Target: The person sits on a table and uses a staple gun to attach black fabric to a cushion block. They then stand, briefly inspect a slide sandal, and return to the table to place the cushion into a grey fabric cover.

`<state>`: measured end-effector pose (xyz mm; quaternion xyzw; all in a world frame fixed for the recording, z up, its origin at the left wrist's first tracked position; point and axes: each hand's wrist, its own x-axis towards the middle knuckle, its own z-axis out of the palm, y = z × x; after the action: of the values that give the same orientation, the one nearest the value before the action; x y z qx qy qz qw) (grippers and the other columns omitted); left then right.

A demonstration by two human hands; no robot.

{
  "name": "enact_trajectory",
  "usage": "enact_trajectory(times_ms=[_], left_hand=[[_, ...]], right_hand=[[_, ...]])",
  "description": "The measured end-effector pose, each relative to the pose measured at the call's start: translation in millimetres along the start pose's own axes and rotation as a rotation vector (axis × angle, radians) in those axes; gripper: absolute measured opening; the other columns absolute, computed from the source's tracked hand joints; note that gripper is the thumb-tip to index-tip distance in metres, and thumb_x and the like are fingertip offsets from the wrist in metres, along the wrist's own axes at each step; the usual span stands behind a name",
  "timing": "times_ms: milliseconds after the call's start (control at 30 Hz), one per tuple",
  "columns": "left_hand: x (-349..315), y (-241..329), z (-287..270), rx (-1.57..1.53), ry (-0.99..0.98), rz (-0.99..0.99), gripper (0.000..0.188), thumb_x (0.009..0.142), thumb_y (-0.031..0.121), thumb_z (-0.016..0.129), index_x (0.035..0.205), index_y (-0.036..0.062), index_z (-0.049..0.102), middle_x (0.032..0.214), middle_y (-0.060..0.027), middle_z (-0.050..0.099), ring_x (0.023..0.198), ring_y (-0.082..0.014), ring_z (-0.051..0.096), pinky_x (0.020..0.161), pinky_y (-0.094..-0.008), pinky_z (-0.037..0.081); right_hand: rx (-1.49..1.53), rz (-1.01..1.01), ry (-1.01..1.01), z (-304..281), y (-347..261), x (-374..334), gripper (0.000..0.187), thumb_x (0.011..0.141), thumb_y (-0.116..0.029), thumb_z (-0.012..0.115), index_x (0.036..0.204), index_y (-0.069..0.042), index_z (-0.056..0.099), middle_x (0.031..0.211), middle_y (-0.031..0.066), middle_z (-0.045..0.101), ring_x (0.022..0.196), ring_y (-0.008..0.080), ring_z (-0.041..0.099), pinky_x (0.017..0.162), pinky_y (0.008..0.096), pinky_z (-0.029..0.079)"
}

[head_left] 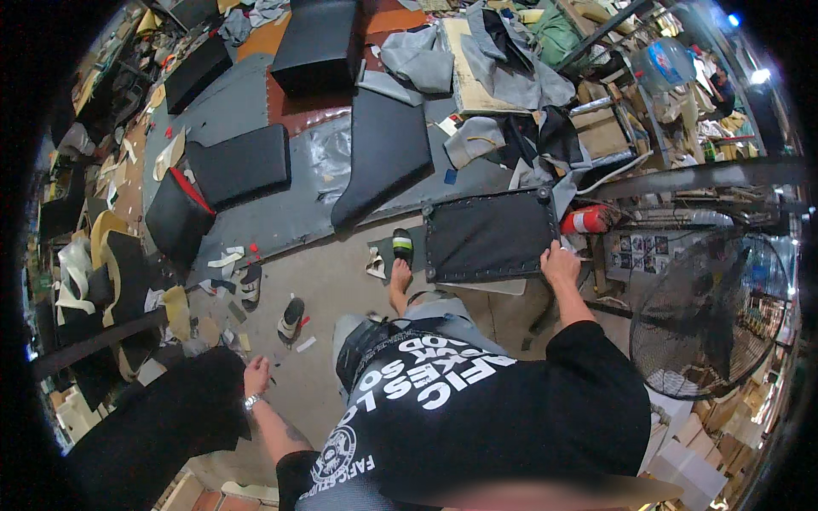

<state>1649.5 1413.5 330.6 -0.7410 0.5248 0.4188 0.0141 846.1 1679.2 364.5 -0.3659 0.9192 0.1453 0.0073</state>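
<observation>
My right hand (561,262) grips the near right corner of a black upholstered panel (486,234). The panel stands tilted at the bench's front edge, its fabric-covered underside showing with round feet at the corners. Lower and to the left, my left hand (257,375) is held low with its fingers curled, beside the edge of a large black cloth (179,417). Whether anything sits in those fingers is too small to make out. A wristwatch (253,401) is on my left wrist.
Across the wide grey bench (247,196) lie black padded pieces (388,153), a black box-shaped cushion (315,47) and grey fabric (417,61). At right are a red cylinder (588,220) and a caged fan (711,315). Shoes (290,317) and scraps lie on the floor.
</observation>
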Motion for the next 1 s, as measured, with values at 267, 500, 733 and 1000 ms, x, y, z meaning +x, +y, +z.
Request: enact_trajectory(times_ms=[267, 500, 733, 1000], left_hand=[[77.9, 66.2, -15.7, -0.052, -0.05, -0.185, 0.052, 0.098, 0.039, 0.065, 0.139, 0.0071, 0.058, 0.094, -0.0088, 0.072, 0.061, -0.0166, 0.063, 0.049, -0.0335, 0.049], [129.6, 90.6, -12.8, 0.07, -0.046, -0.312, 0.042, 0.098, 0.036, 0.062, 0.125, 0.005, 0.068, 0.089, -0.0094, 0.072, 0.061, -0.0205, 0.068, 0.053, -0.0373, 0.052], [189.9, 197.6, -22.4, -0.044, -0.222, -0.622, 0.039, 0.1, 0.039, 0.054, 0.131, 0.0149, 0.055, 0.115, -0.0058, 0.064, 0.092, -0.0314, 0.071, 0.072, -0.0523, 0.055], [371.3, 352.5, -116.0, 0.231, -0.193, -0.194, 0.046, 0.094, 0.038, 0.065, 0.115, -0.0025, 0.068, 0.107, -0.016, 0.071, 0.088, -0.0358, 0.071, 0.075, -0.0553, 0.056]], right_hand=[[0.042, 0.193, -0.074, -9.4, -14.8, 60.4, 0.031, 0.095, -0.036, 0.058, 0.108, -0.008, 0.064, 0.089, 0.0185, 0.073, 0.084, 0.0379, 0.073, 0.073, 0.0504, 0.057], [0.013, 0.293, -0.198, -18.9, -26.4, 112.3, 0.031, 0.093, -0.034, 0.06, 0.107, -0.007, 0.065, 0.093, 0.0207, 0.072, 0.089, 0.0396, 0.072, 0.08, 0.0524, 0.057], [0.001, 0.441, -0.363, -49.4, -65.8, 148.2, 0.035, 0.089, -0.034, 0.06, 0.108, -0.006, 0.069, 0.099, 0.0229, 0.073, 0.094, 0.0397, 0.072, 0.083, 0.051, 0.056], [-0.059, 0.602, -0.399, -145.9, -102.9, 205.1, 0.038, 0.086, -0.035, 0.062, 0.106, -0.003, 0.071, 0.097, 0.023, 0.074, 0.09, 0.0397, 0.073, 0.08, 0.0497, 0.058]])
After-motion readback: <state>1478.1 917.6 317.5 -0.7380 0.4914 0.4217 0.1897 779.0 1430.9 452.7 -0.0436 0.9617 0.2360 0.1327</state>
